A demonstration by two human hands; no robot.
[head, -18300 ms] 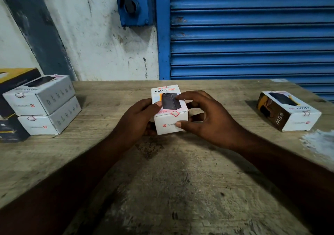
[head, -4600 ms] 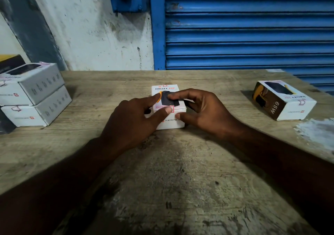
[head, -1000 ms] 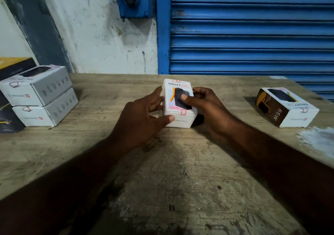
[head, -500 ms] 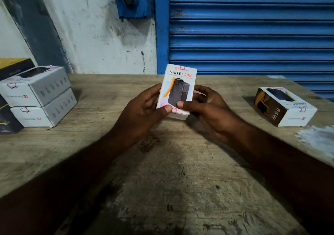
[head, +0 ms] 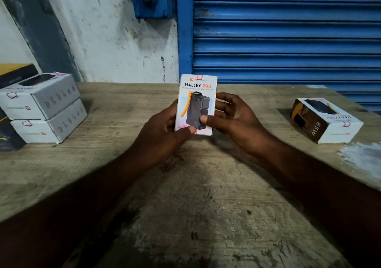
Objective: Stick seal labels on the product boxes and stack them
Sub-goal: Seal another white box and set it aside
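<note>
A white product box point(head: 195, 94) printed "HALLEY 20K" stands upright above the middle of the wooden table point(head: 185, 195), its front face toward me. My left hand point(head: 162, 131) grips its left side, thumb on the lower front. My right hand point(head: 233, 119) grips its right side, thumb pressed on the front face. A small red-edged seal label point(head: 199, 76) shows at the box's top edge. Two white boxes point(head: 41, 107) lie stacked at the left. One more box point(head: 325, 119) lies on the right of the table.
A dark and yellow carton point(head: 12, 72) sits behind the stack at the far left. A blue roller shutter point(head: 288, 30) and a stained white wall point(head: 113, 36) close off the table's far edge. A pale patch point(head: 362, 156) marks the table's right edge.
Both hands have lifted the box off the table and tipped it upright, front face toward me. The stack and the right-hand box have not moved.
</note>
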